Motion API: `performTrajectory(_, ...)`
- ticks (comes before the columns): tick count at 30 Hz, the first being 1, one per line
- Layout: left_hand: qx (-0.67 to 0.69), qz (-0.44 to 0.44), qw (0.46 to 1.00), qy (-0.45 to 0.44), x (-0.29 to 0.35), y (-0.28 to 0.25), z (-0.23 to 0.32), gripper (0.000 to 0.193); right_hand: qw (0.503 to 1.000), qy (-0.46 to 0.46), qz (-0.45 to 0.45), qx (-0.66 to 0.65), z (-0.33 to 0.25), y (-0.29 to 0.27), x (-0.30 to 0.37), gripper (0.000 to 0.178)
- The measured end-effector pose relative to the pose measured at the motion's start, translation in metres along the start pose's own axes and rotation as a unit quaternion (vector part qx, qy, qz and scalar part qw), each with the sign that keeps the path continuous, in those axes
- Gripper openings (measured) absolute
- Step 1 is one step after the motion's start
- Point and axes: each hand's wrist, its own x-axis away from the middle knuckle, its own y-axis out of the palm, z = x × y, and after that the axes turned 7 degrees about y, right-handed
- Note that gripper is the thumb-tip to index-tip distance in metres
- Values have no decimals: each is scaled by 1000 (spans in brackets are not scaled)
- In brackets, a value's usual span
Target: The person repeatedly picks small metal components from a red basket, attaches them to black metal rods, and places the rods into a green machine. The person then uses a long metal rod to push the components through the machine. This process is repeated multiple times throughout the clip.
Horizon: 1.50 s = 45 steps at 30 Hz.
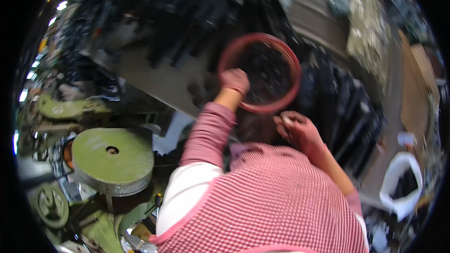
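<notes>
- The red round basin [262,72] sits just above the middle of the frame, holding a heap of small dark parts [265,72], on a grey work surface [154,79].
- The left hand [234,80] is at the basin's left rim, clenched over the edge and gripping it; a pink sleeve runs down from it toward the lower middle.
- The right hand [296,129] lies just below the basin's lower rim, near it but apart, fingers curled loosely inward; whether it pinches anything I cannot tell.
- A green machine with a round flat wheel [112,157] fills the lower left.
- A white bag [402,187] stands at the lower right, with dark parts inside.
- Rows of long black pieces [347,112] lie to the right of the basin.
</notes>
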Motion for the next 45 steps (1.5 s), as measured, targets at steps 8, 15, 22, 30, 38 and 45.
performTrajectory(8,768,29,636,-60,40,-28,16,17,994,-22,102,15,-13,-11,13,18)
performTrajectory(15,851,-55,505,134,142,-98,67,24,962,-162,33,217,-41,13,2,16)
performTrajectory(22,878,-49,453,148,164,-115,67,21,955,-128,-19,266,-58,32,26,18)
performTrajectory(30,874,63,467,119,168,-113,86,16,976,-207,-39,51,-38,17,17,18)
performTrajectory(38,867,46,484,107,175,-130,86,24,952,-250,-31,174,-34,29,25,13)
performTrajectory(45,862,9,495,113,183,-137,81,32,932,-322,22,162,-29,40,32,16)
